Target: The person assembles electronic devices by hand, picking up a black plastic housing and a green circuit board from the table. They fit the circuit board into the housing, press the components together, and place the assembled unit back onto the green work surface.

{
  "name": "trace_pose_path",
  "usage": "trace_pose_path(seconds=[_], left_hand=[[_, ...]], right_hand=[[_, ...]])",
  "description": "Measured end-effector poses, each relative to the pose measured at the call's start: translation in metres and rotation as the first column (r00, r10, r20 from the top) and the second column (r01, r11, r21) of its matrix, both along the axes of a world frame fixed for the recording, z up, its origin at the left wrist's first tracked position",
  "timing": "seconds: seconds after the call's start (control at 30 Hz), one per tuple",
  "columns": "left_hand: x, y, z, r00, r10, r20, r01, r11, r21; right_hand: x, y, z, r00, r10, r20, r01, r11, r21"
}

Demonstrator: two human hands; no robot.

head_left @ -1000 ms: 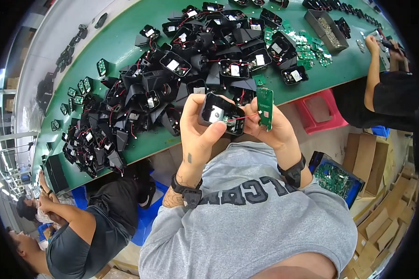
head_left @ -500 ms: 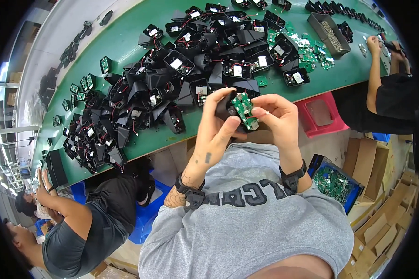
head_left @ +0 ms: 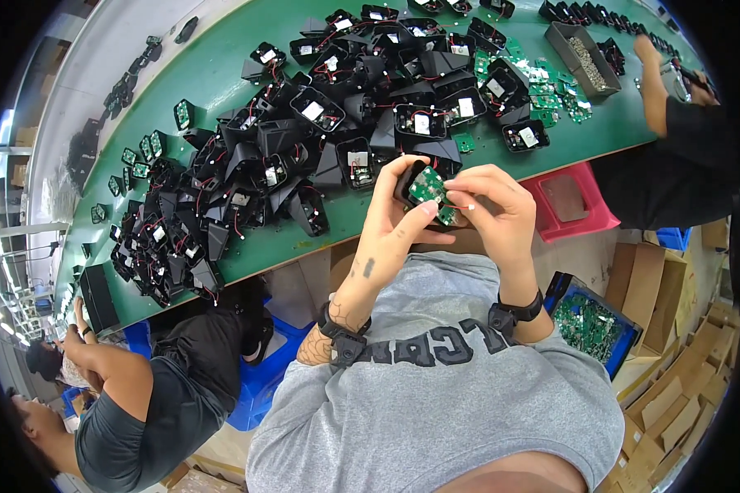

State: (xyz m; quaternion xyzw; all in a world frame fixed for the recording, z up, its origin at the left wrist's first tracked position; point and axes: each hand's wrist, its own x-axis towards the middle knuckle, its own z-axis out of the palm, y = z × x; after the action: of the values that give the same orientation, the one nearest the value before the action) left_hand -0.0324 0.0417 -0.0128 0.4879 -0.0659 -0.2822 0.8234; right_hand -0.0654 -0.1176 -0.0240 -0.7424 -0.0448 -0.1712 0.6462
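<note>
My left hand [head_left: 393,220] is wrapped round a black plastic housing [head_left: 404,182], its thumb pressing on the green circuit board [head_left: 427,188] that sits tilted at the housing's opening. At the board's right edge, the fingers of my right hand [head_left: 492,202] are pinched together. A thin red wire with a small white connector [head_left: 470,207] pokes out by my right thumb; whether the fingertips grip the wire or the board edge is hard to see. Beyond my hands lies a big heap of black housings [head_left: 316,111] with red wires and white labels.
Loose green circuit boards [head_left: 547,90] lie right of the heap, beside a grey bin of small metal parts [head_left: 588,62]. A pink stool [head_left: 569,201] and a crate of boards [head_left: 592,324] stand at my right. Co-workers sit left [head_left: 140,411] and right [head_left: 674,164].
The board has turned and sits closer to the housing, with my left thumb moved onto it. A white connector now shows beyond my right thumb. The co-worker's hand at right has moved away.
</note>
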Motion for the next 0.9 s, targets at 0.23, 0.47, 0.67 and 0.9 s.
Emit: trace_pose_path(seconds=[0.23,0.47,0.67,0.9], left_hand=[[-0.002,-0.002,-0.01,0.982,0.154,0.107,-0.16,0.986,0.043],[-0.004,-0.01,-0.008,0.955,0.214,0.204,-0.225,0.974,0.03],[-0.002,-0.014,-0.012,0.922,0.296,0.249,-0.312,0.95,0.027],[-0.003,-0.017,-0.011,0.893,0.325,0.31,-0.351,0.936,0.03]], right_hand=[[0.001,0.001,-0.009,0.994,0.061,0.096,-0.067,0.996,0.06],[-0.003,0.011,-0.013,0.998,-0.048,0.029,0.039,0.968,0.248],[0.002,0.008,0.004,0.965,0.012,0.261,0.086,0.929,-0.359],[-0.002,0.012,-0.003,0.99,-0.136,0.042,0.134,0.989,0.061]])
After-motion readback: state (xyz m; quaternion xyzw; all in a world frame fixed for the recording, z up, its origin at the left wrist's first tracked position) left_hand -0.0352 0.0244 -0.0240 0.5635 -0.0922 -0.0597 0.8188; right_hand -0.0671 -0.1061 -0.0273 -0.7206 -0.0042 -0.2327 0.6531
